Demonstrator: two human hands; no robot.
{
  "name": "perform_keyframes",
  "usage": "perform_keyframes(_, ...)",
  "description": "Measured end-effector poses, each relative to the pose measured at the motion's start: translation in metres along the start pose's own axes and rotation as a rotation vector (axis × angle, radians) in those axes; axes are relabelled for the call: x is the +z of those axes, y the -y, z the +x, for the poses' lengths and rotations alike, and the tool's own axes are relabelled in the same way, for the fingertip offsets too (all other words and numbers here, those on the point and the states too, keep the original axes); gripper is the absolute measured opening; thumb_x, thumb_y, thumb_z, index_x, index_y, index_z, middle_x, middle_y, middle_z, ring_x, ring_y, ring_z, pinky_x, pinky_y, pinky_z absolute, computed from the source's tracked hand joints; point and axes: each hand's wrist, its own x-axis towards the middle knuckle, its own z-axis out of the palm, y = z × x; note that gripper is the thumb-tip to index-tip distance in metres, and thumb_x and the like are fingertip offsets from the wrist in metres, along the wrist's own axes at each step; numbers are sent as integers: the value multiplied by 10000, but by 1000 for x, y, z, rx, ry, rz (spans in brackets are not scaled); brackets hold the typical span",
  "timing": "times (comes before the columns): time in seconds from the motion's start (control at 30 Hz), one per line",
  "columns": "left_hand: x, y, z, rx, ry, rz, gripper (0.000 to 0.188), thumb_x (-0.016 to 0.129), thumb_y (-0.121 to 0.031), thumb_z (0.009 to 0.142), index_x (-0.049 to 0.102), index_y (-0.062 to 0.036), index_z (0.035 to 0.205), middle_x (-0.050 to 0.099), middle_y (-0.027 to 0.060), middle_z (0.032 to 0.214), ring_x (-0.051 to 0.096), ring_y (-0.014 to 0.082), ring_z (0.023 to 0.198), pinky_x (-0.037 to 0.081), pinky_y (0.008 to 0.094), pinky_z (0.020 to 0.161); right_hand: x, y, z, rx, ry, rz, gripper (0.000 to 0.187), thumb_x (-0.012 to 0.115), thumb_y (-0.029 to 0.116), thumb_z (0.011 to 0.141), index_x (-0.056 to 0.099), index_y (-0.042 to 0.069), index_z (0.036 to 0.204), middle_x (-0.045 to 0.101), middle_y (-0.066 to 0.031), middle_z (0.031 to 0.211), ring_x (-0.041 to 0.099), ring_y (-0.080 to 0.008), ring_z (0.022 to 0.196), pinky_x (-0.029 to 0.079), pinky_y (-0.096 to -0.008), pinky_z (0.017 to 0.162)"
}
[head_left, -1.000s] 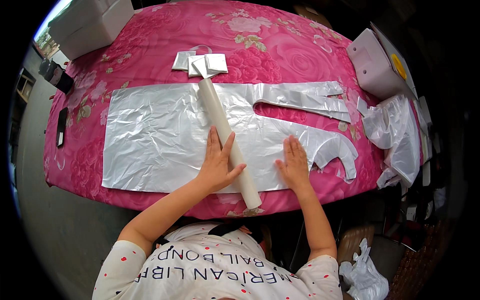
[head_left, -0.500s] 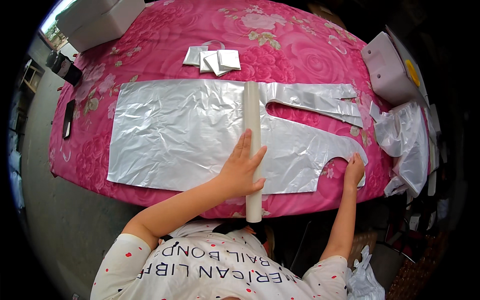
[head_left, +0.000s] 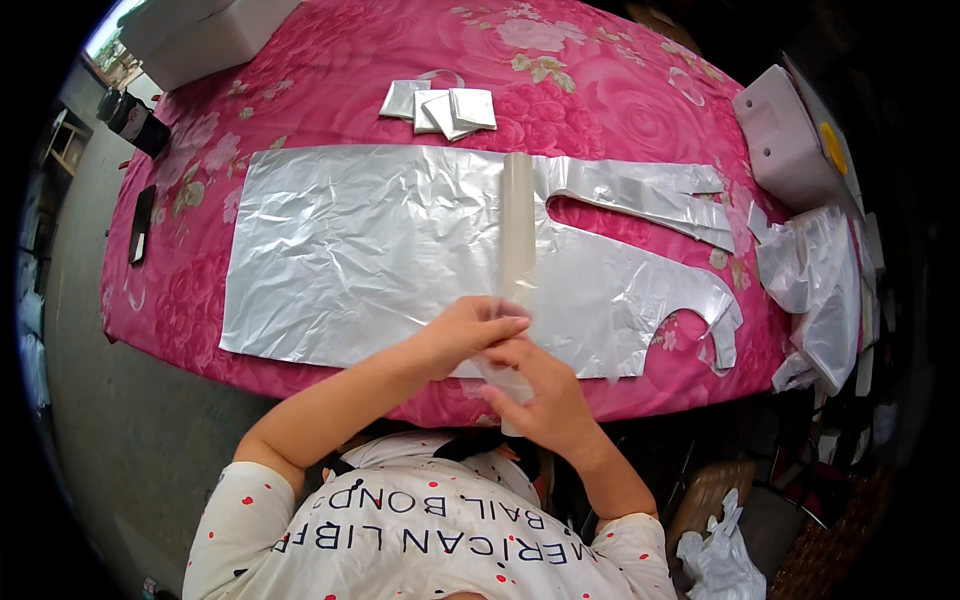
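Right hand (head_left: 551,398) moved in to left hand (head_left: 470,328), fingers bunched, can't tell what's pinched, pale tube (head_left: 517,225) and silver sheet (head_left: 370,260) beneath; likely tube-handling step, next needing steady grip.

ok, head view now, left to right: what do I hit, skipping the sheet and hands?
Flat black slab → overlapping folded silver packets → beige tube → translucent plastic bag.
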Motion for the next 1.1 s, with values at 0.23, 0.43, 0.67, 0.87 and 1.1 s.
perform_keyframes(0.23,-176,-39,-82,-114,-239,316,270,646,-162,843,603,3,1052,659,78,870,623,133,748,511,261,694,8,-2,-41,186,-171,-568,426,736,338,722,578,5,937,596,-143,911,569,-309,801,470,-396,682)
perform_keyframes(0.43,-227,-58,-108,-59,-357,433,286,675,-87,804,594,9,1060,663,77,860,612,110,721,490,236,660,17,-16,-59,796,194,-344,522,642,488,746,618,-21,858,637,-196,716,627,-357,693,486,-429,646)
perform_keyframes(0.67,-193,-44,-101,408,-758,1513,382,626,15,735,555,8,1110,622,122,1004,591,243,934,480,322,803,21,-12,-71,841,216,-318,370,631,339,763,663,-15,868,647,-208,740,652,-331,708,502,-370,662)
perform_keyframes(0.87,-41,22,-16,816,-371,1300,550,576,-49,781,411,50,1296,388,197,1373,368,345,1275,318,417,1053,18,-10,-68,858,205,-214,358,630,326,770,666,-10,886,651,-196,735,655,-310,691,496,-362,648)
perform_keyframes(1.1,-14,58,20,660,-375,1618,589,413,-239,866,336,116,1330,287,247,1434,246,348,1359,163,455,1119,-1,-26,-50,782,376,-78,546,608,500,812,664,-43,838,640,-196,689,647,-325,660,496,-363,620)
